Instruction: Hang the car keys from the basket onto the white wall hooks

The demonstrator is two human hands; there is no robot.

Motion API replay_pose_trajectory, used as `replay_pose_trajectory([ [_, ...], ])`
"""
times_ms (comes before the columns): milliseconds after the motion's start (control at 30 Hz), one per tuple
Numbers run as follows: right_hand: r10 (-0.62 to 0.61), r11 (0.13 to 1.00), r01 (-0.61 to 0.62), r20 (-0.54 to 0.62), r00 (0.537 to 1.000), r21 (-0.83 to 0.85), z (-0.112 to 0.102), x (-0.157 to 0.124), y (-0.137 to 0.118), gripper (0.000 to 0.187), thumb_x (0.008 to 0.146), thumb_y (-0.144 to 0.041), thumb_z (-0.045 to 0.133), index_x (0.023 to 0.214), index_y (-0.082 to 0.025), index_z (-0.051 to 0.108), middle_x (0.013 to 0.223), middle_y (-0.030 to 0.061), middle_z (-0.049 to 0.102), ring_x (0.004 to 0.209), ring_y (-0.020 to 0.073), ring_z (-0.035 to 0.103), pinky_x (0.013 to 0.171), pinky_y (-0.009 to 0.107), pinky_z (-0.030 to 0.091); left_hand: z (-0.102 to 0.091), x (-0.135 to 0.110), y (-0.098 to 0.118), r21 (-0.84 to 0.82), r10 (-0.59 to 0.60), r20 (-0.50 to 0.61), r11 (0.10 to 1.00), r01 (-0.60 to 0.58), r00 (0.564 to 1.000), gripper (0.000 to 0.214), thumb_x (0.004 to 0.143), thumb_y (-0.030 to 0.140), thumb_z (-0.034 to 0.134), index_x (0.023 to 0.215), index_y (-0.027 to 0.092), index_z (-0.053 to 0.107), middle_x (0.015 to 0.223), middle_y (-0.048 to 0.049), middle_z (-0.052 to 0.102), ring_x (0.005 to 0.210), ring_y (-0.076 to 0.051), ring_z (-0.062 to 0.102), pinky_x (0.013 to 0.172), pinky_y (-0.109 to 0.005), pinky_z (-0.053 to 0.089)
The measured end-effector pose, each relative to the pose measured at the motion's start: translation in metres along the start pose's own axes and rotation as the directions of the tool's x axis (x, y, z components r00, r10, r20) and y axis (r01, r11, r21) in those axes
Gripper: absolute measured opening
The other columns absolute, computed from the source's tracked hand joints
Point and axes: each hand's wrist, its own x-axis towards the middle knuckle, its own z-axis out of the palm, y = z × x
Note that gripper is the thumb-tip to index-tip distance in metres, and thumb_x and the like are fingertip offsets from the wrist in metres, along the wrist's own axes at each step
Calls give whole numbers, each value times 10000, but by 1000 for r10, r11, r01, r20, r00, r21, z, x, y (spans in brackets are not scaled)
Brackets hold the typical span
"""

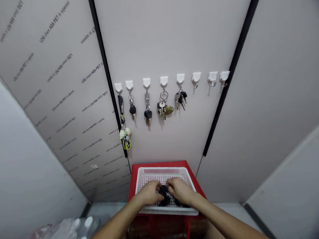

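Note:
Both hands reach into a white perforated plastic basket. My left hand is closed, its thumb and fingers pinching the left side of a dark bunch of black keys. From the other side, my right hand has its fingers curled against the top of the same bunch; its fingertips are partly hidden. More black pieces lie under my right hand, too covered to make out. On the wall ahead, several key bunches hang from white hooks, among them one with a brass-coloured pendant and one with a long black strap.
The basket rests on a red surface against the grey wall panel. At the right end of the row, three hooks hold nothing. Clear bottles with white caps and a plastic bag are on the floor at lower left.

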Motion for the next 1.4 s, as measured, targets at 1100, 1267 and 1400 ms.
replay_pose_trajectory([
  [1100, 129, 622, 50, -165, 978, 781, -19, 13, -4, 247, 608, -225, 408, 810, -129, 513, 692, 24, 564, 578, 108, 491, 517, 220, 369, -37, 5, 23, -729, -113, -307, 666, -157, 945, 22, 539, 129, 480, 553, 126, 463, 473, 43, 466, 462, -62, 420, 497, -188, 340],
  [1267, 219, 706, 68, -308, 926, 705, -30, 15, -3, 235, 625, -247, 427, 798, -123, 524, 612, 16, 550, 540, 107, 480, 514, 227, 373, -35, 7, 24, -773, -145, -319, 612, -169, 937, 47, 536, 150, 498, 548, 128, 459, 457, 35, 489, 454, -64, 431, 487, -191, 339],
  [1400, 50, 887, 153, -419, 907, 436, -36, 9, -1, 275, 620, -167, 417, 871, -174, 527, 723, 19, 570, 654, 122, 491, 619, 243, 371, -36, 5, 28, -830, -123, -282, 528, -178, 952, 71, 530, 160, 509, 555, 131, 449, 440, 39, 491, 442, -62, 430, 486, -192, 342],
])
